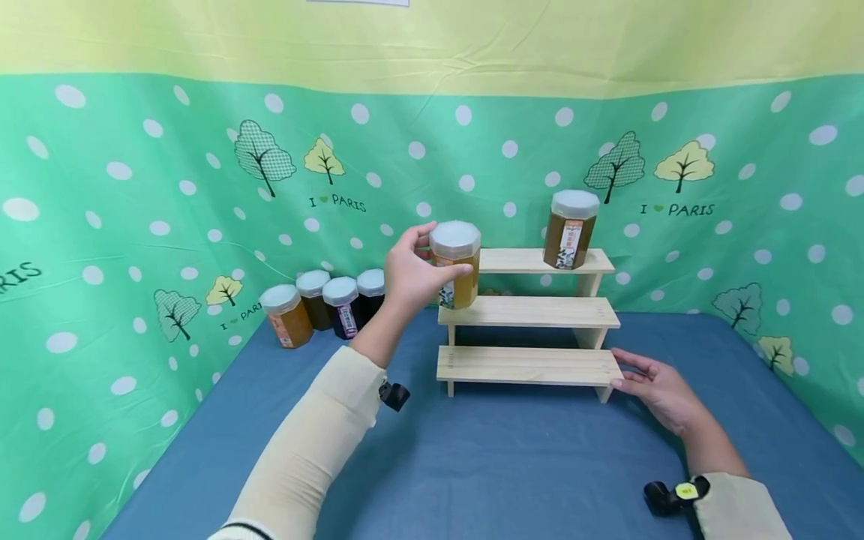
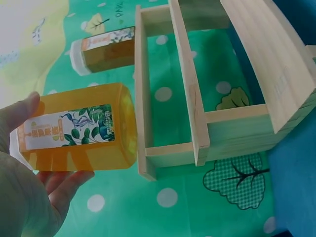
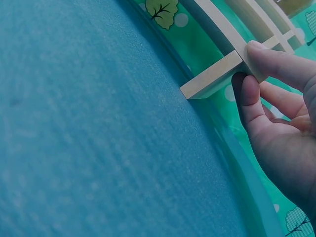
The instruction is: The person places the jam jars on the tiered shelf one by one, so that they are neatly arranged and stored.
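Note:
My left hand (image 1: 417,274) grips a honey jar (image 2: 74,126) with a white lid, thumb on one side and fingers on the other. It holds the jar upright at the left end of a three-step wooden rack (image 1: 529,364); in the left wrist view the jar's base is right at the top step's edge. A darker honey jar (image 1: 571,229) stands toward the right end of that top step. Down at the lowest step's right end, my right hand (image 1: 664,394) pinches the board's corner (image 3: 254,69) between thumb and fingers.
Several lidded jars stand grouped at the back left of the blue-covered table (image 1: 513,465), among them an amber jar (image 1: 288,319) and a dark jar (image 1: 343,307). A green dotted cloth backdrop (image 1: 378,150) rises behind the rack and along both sides.

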Demonstrator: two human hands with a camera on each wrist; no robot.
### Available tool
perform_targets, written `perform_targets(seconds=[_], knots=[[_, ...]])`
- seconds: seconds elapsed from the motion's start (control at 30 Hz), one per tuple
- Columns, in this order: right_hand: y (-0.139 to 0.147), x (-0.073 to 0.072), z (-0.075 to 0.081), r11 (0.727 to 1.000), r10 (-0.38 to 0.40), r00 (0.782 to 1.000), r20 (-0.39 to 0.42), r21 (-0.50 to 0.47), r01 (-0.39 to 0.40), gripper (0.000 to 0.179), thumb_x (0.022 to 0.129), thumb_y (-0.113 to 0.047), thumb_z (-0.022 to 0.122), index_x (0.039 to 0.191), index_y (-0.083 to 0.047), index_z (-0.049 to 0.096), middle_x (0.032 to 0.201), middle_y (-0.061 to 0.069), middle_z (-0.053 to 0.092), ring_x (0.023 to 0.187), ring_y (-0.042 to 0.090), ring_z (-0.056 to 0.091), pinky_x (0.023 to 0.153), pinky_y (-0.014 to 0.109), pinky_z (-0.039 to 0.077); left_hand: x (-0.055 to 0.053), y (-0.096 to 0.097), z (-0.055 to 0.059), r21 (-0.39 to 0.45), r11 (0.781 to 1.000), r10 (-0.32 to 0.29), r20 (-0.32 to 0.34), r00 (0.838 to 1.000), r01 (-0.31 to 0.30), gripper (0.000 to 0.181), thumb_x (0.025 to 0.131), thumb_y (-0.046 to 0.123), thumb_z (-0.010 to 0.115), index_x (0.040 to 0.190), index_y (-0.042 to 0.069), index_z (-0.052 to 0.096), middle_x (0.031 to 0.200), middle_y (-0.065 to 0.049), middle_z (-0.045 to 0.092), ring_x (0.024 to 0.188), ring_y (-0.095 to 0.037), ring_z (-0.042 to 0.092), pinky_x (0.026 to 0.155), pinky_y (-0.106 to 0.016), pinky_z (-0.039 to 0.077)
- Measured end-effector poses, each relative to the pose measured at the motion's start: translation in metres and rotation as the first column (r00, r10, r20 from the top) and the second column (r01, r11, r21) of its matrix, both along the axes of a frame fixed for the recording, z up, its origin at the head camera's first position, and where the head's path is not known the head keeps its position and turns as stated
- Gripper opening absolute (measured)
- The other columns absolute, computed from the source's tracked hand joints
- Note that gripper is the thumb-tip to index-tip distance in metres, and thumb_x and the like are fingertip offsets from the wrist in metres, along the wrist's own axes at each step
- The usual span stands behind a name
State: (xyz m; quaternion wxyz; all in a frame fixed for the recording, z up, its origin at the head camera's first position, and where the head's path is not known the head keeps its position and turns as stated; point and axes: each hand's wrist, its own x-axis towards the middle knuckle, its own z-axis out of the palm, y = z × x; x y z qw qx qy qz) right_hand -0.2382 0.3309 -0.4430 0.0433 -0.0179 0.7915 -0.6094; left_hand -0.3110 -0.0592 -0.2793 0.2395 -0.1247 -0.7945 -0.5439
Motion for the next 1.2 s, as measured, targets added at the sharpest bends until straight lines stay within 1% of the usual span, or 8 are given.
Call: perform_targets(seconds=[0.2, 0.47, 0.53, 0.67, 0.87, 0.97, 1.07, 1.2], knots=[[-0.001, 0.001, 0.000, 1.000, 0.002, 1.000, -0.003, -0.001, -0.002, 0.079, 0.091, -0.016, 0.071, 0.149, 0.009, 0.025, 0.147, 0.035, 0.030, 0.099, -0.003, 0.059, 0.083, 0.014, 0.048, -0.013, 0.011, 0.008, -0.035, 0.999, 0.040, 0.006, 0.999, -0.040, 0.081, 0.065, 0.034, 0.093, 0.135, 0.018, 0.057, 0.116, -0.003, 0.064, 0.095, -0.018, 0.060, 0.076, -0.033, 0.053], [-0.001, 0.000, 0.000, 1.000, 0.004, 1.000, -0.001, 0.006, -0.004, 0.079, 0.091, -0.017, 0.071, 0.150, 0.008, 0.025, 0.148, 0.034, 0.029, 0.099, -0.005, 0.058, 0.083, 0.012, 0.047, -0.027, 0.026, 0.017, -0.032, 0.995, 0.097, 0.083, 0.992, -0.095, 0.083, 0.066, 0.035, 0.092, 0.138, 0.018, 0.054, 0.120, -0.002, 0.062, 0.107, -0.020, 0.059, 0.084, -0.034, 0.052], [-0.001, 0.000, 0.000, 1.000, 0.005, 1.000, -0.001, 0.005, -0.005, 0.079, 0.091, -0.017, 0.071, 0.150, 0.008, 0.025, 0.148, 0.034, 0.029, 0.099, -0.005, 0.058, 0.083, 0.012, 0.047, -0.031, 0.030, 0.017, -0.032, 0.993, 0.116, 0.090, 0.989, -0.113, 0.083, 0.066, 0.035, 0.091, 0.139, 0.018, 0.053, 0.123, -0.002, 0.062, 0.109, -0.018, 0.058, 0.086, -0.034, 0.052], [-0.001, 0.000, 0.000, 1.000, 0.002, 1.000, -0.002, 0.006, -0.002, 0.078, 0.091, -0.016, 0.070, 0.150, 0.008, 0.025, 0.148, 0.034, 0.029, 0.099, -0.005, 0.058, 0.082, 0.012, 0.047, -0.036, 0.036, 0.017, -0.027, 0.989, 0.146, 0.076, 0.986, -0.144, 0.083, 0.067, 0.035, 0.091, 0.139, 0.017, 0.052, 0.125, -0.003, 0.062, 0.112, -0.018, 0.058, 0.087, -0.034, 0.051], [-0.005, -0.001, -0.001, 1.000, 0.009, 1.000, 0.003, 0.004, -0.009, 0.079, 0.091, -0.018, 0.071, 0.150, 0.006, 0.025, 0.149, 0.034, 0.029, 0.099, -0.005, 0.058, 0.083, 0.012, 0.047, -0.041, 0.039, 0.015, -0.019, 0.980, 0.197, 0.074, 0.978, -0.196, 0.082, 0.068, 0.036, 0.090, 0.139, 0.017, 0.053, 0.127, -0.004, 0.061, 0.114, -0.019, 0.057, 0.088, -0.035, 0.050], [-0.005, -0.001, -0.001, 1.000, 0.008, 1.000, -0.004, 0.000, -0.008, 0.079, 0.091, -0.017, 0.071, 0.150, 0.007, 0.025, 0.148, 0.034, 0.030, 0.099, -0.004, 0.058, 0.083, 0.013, 0.047, -0.043, 0.038, 0.013, -0.025, 0.978, 0.209, 0.058, 0.976, -0.208, 0.082, 0.069, 0.038, 0.089, 0.139, 0.017, 0.052, 0.128, -0.003, 0.061, 0.114, -0.018, 0.057, 0.089, -0.036, 0.050], [-0.003, -0.002, -0.001, 1.000, 0.011, 1.000, -0.010, -0.004, -0.011, 0.078, 0.091, -0.016, 0.071, 0.150, 0.008, 0.025, 0.147, 0.035, 0.030, 0.099, -0.004, 0.058, 0.083, 0.013, 0.048, -0.045, 0.042, 0.009, -0.054, 0.971, 0.233, 0.007, 0.972, -0.233, 0.081, 0.070, 0.041, 0.088, 0.139, 0.017, 0.052, 0.126, -0.002, 0.062, 0.111, -0.018, 0.059, 0.087, -0.036, 0.051], [0.000, -0.002, -0.002, 1.000, 0.018, 1.000, -0.002, -0.002, -0.018, 0.079, 0.092, -0.017, 0.070, 0.150, 0.007, 0.024, 0.149, 0.034, 0.028, 0.099, -0.005, 0.058, 0.083, 0.013, 0.047, -0.048, 0.051, 0.003, -0.095, 0.952, 0.284, -0.080, 0.955, -0.291, 0.078, 0.071, 0.044, 0.086, 0.136, 0.017, 0.051, 0.122, -0.001, 0.063, 0.105, -0.018, 0.062, 0.083, -0.035, 0.052]])
